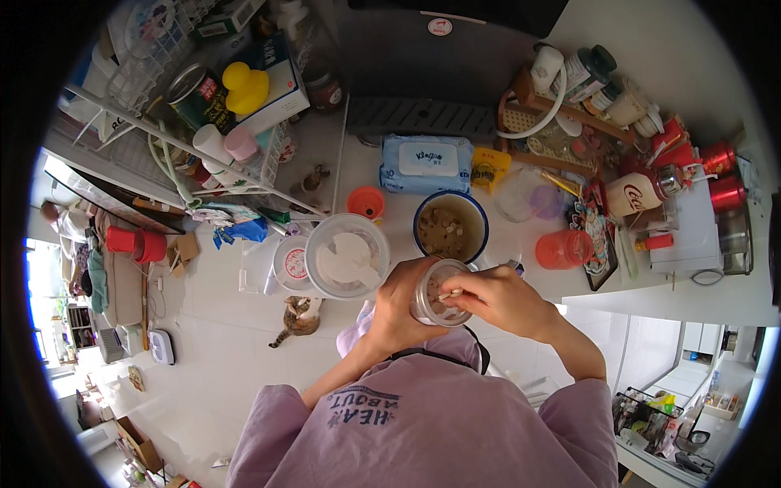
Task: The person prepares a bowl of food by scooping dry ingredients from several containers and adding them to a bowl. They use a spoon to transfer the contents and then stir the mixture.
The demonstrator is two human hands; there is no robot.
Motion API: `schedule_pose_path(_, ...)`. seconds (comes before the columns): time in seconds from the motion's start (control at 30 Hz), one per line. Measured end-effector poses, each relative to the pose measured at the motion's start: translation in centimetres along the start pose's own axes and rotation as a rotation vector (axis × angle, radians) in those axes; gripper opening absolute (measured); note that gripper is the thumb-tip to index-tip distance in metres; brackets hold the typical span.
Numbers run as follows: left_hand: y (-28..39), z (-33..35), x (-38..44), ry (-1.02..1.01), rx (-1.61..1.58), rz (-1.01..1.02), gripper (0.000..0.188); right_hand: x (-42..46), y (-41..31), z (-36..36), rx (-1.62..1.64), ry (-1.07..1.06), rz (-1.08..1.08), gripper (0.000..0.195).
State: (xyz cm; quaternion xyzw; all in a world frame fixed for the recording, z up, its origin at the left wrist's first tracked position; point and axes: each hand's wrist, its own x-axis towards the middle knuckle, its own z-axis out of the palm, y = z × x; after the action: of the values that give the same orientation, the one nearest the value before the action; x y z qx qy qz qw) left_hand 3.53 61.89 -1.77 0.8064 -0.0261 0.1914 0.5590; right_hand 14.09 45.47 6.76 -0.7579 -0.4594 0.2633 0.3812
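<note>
My left hand (403, 302) is wrapped around a clear plastic jar (421, 308), tilted with its mouth towards me. Flat pale pieces (434, 299) lie inside it. At the jar's mouth, the fingers of my right hand (497, 299) pinch a few small pale pieces (451, 294). Just beyond the jar stands a blue-rimmed enamel mug (451, 194), holding brownish liquid and several similar pieces. Left of it is a round translucent tub (317, 244) with white contents. What those contents are, I cannot tell.
An orange container (366, 203) and a blue wet-wipes pack (426, 163) sit behind. To the right are a red translucent jar (564, 249) and a crowded wooden rack (543, 122). A white wire shelf (244, 174) borders the left. A cat (299, 317) sits on the floor.
</note>
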Motion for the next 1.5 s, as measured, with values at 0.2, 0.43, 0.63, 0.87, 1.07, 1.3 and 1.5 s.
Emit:
schedule_pose_path(0.2, 0.0, 0.2, 0.3, 0.034, 0.002, 0.057, 0.084, 0.2, -0.3, -0.4, -0.191, 0.087, -0.203, 0.020)
schedule_pose_path(0.43, -0.2, 0.2, -0.2, -0.014, 0.043, 0.029, 0.087, 2.4, 1.7, -3.1, -0.136, 0.261, 0.046, 0.024)
schedule_pose_path(0.63, 0.3, 0.1, -0.7, -0.085, 0.066, 0.003, 0.088, 3.9, 5.6, -2.2, -0.209, 0.229, 0.148, 0.027)
schedule_pose_path(0.87, -0.6, 0.2, -1.6, -0.091, 0.069, 0.074, 0.085, -0.9, 4.0, -3.9, -0.250, 0.507, 0.186, 0.035)
schedule_pose_path(1.07, -0.5, 1.1, -1.5, -0.153, 0.002, 0.098, 0.083, -6.6, 12.6, 3.2, -0.750, 0.394, 0.235, 0.061)
schedule_pose_path(1.3, -0.8, 2.1, -1.5, -0.199, -0.057, 0.123, 0.081, -6.2, 13.9, 4.5, -0.975, 0.387, 0.189, 0.037)
schedule_pose_path(1.5, -0.6, 3.1, -1.3, -0.179, -0.094, 0.107, 0.078, -6.9, 11.9, 1.5, -0.730, 0.780, 0.199, 0.021)
